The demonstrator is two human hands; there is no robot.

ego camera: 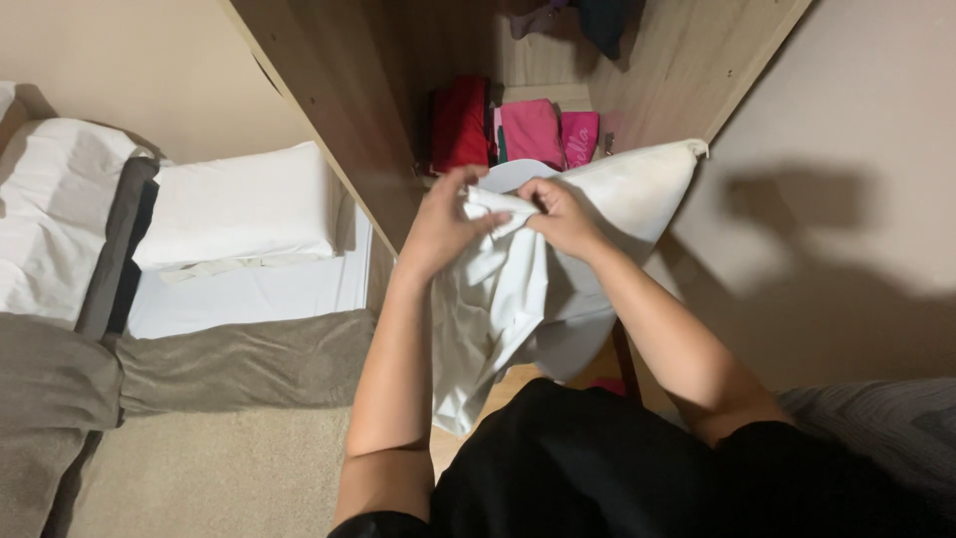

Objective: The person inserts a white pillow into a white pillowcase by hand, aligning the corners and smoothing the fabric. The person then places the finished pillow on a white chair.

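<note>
Before the wardrobe (pixel 339 120), left hand (pixel 438 224) and right hand (pixel 563 214) pinch pillowcase (pixel 498 289).

A white pillow (pixel 244 204) is lying on the bed (pixel 249 294) beside me. Red (pixel 460 122) and pink folded clothes (pixel 533 132) are sitting on the wooden shelf (pixel 543 95) I am facing.

I saw the white pillowcase (pixel 498 299) gathered up at its top edge, bunched and creased where it was pinched, the rest of it hanging loose and rumpled down toward the dark-clothed lap. Its cloth looked thin and plain, with soft folds running lengthwise. Just behind it sat the white pillow (pixel 627 189), bare and plump, tilted with one corner pointing up to the right, its lower part hidden by the hanging cloth.
</note>
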